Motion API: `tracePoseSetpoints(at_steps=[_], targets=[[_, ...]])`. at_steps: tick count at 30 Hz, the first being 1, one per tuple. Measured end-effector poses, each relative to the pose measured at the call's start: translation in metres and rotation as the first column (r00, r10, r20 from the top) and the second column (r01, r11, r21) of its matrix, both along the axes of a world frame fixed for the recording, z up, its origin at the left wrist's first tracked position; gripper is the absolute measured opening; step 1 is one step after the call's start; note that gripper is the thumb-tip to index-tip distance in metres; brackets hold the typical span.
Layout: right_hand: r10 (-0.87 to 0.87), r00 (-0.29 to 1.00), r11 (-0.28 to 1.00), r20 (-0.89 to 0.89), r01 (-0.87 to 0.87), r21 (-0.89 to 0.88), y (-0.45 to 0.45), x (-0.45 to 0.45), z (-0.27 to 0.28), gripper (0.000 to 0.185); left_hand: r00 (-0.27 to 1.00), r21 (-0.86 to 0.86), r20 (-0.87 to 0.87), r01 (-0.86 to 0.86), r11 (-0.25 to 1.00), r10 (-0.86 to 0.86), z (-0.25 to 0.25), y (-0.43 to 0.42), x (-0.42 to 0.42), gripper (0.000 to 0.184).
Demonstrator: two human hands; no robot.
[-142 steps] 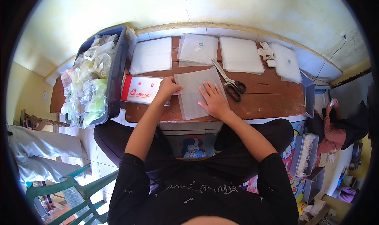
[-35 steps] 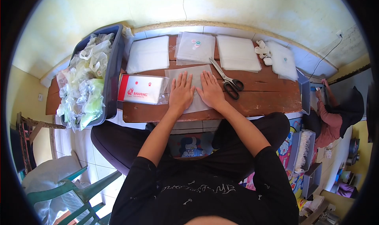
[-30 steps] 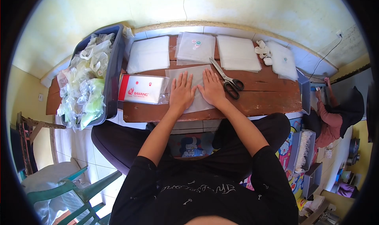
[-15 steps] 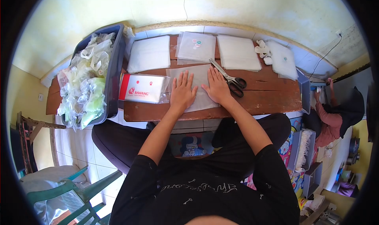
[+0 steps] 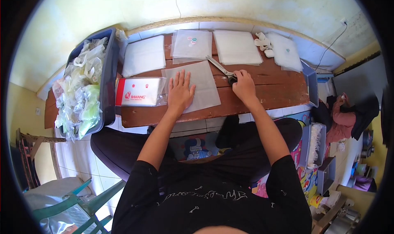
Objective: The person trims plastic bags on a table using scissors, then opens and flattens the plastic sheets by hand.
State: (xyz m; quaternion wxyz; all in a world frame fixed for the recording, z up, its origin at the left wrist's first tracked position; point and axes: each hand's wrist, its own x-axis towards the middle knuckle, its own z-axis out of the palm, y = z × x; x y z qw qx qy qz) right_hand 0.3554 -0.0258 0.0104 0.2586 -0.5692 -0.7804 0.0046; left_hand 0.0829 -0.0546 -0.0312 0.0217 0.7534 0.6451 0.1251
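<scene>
Head view: I'd call this the taking-hold-of-scissors (image 5: 219,65) step; right hand (image 5: 243,85) is curled over the handles (image 5: 232,79), can't tell if any fingers are threaded through; left hand (image 5: 180,94) is spread flat on the plastic sheet (image 5: 206,86) on the table (image 5: 279,86). Next move probably calls for a firm grip and a flat sheet.

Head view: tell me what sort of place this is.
Probably a home room doubling as a small packing workspace: a low wooden table bearing scissors and stacks of plastic sheets, a tub heaped with plastic bags, and a cartoon-printed floor mat.
</scene>
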Motion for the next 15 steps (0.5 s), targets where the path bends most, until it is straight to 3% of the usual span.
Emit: tracePoseSetpoints(at_steps=[1,5,8,10,11,13,15], targets=[[-0.040,0.999,0.987,0.031,0.044,-0.155,0.001,0.007,0.000,0.034,1.000,-0.003,-0.003,-0.009,1.000,0.009,0.000,0.001,0.000,0.062],[-0.029,0.999,0.975,0.025,0.034,-0.220,0.004,0.017,0.001,0.035,1.000,-0.005,-0.001,-0.008,1.000,0.008,0.000,-0.001,0.001,0.062],[0.062,0.995,0.970,0.072,-0.044,-0.238,0.016,0.018,0.002,0.048,1.000,-0.003,-0.011,-0.010,1.000,0.010,0.001,0.001,0.000,0.062],[0.056,0.984,0.917,0.169,0.016,-0.399,0.020,0.016,0.009,0.046,1.000,-0.021,-0.006,-0.007,1.000,0.007,0.002,0.000,0.001,0.062],[0.053,0.984,0.918,0.171,0.019,-0.395,0.019,0.015,0.012,0.046,1.000,-0.017,-0.004,-0.005,1.000,0.004,0.002,0.001,0.001,0.062],[0.038,0.963,0.918,0.269,0.073,-0.390,0.013,0.011,0.015,0.027,1.000,-0.008,-0.017,-0.008,1.000,0.008,0.000,0.001,0.001,0.062],[0.048,0.973,0.928,0.224,0.039,-0.370,0.005,0.019,0.004,0.029,1.000,-0.020,-0.010,-0.012,1.000,0.012,0.001,0.001,0.001,0.062]])
